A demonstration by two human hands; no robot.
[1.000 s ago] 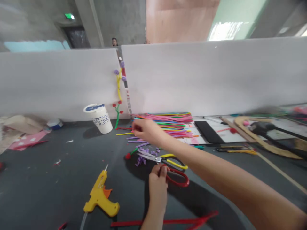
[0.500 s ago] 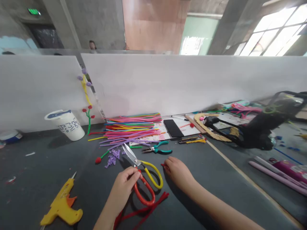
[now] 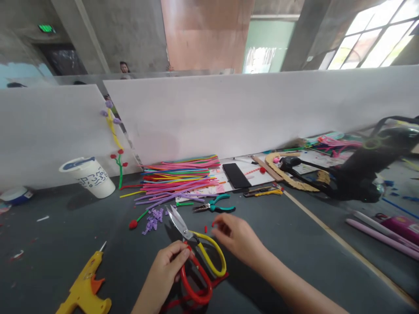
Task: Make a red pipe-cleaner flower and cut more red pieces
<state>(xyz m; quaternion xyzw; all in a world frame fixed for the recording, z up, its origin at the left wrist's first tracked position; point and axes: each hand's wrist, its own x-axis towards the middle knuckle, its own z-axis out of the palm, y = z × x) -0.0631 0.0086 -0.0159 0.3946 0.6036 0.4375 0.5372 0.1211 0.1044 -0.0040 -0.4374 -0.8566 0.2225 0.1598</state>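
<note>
Our right grip point(image 3: 237, 239) has loosened, its fingers parted; a small red piece point(image 3: 206, 229) now lies beside it on the surface point(image 3: 122, 255), seemingly released. Our left grip point(image 3: 166, 264) pinches the scissors point(image 3: 185, 232) near the red handle point(image 3: 200, 300).

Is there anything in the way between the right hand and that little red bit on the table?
Nothing visible is. The right hand has its fingertips just beside the red bit. The yellow scissor handle comes close, but on the near side of that gap, not across it.
</note>
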